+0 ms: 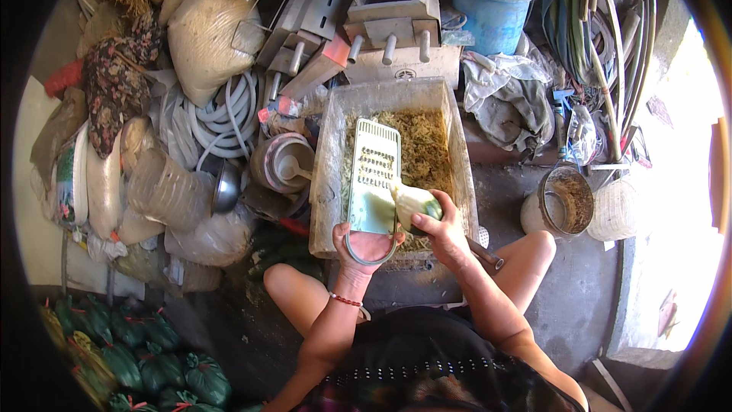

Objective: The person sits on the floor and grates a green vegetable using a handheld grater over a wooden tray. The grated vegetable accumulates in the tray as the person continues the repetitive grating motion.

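My left hand (366,246) grips the lower end of a pale green grater (374,183), around its looped handle. The grater lies tilted over a wooden trough (320,200), its upper end above a mass of yellowish shredded matter (426,154). In my right hand (443,226) is a piece of green-skinned vegetable (417,206), perhaps a gourd, its pale cut flesh turned to the grater's right edge. The tips of some right fingers are hidden behind the vegetable.
Left of the trough stand a round tub with a white scoop (286,163) and a steel bowl (227,186). A dirty bucket (557,206) is at the right, a blue bucket (492,3) beyond. Tied green bags (163,369) lie lower left. A metal pipe (486,254) lies near my right knee.
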{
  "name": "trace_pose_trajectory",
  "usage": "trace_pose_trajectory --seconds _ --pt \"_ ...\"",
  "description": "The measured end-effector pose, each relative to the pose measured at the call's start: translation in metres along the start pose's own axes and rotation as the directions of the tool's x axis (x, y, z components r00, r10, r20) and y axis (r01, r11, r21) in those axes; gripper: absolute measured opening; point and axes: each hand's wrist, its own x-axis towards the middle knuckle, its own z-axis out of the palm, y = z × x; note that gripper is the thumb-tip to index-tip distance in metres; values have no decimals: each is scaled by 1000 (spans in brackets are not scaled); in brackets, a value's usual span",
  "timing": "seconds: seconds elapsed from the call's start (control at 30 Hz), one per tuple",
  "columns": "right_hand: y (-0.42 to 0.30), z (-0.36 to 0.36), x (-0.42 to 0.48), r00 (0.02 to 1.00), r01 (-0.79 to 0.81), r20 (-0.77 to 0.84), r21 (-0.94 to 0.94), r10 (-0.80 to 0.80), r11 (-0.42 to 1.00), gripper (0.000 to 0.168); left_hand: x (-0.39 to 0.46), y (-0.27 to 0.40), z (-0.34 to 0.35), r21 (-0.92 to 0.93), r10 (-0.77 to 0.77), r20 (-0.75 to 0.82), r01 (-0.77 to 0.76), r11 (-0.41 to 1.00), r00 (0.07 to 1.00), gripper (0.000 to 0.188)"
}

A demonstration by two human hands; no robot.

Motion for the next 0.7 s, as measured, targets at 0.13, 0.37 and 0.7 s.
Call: trace_pose_trajectory --seconds 0.13,0.37,0.7 --pt "5 13 0 1000 -12 1 -151 12 988 64 -10 -2 -1 -2 -22 -11 22 1000 1000 74" --pt "34 13 5 971 180 13 -695 -239 696 62 -21 0 -5 38 -54 -146 60 997 988 62" --pt "39 23 -13 988 88 -39 -656 -151 749 63 -21 -4 -21 72 -41 -295 65 995 955 47"
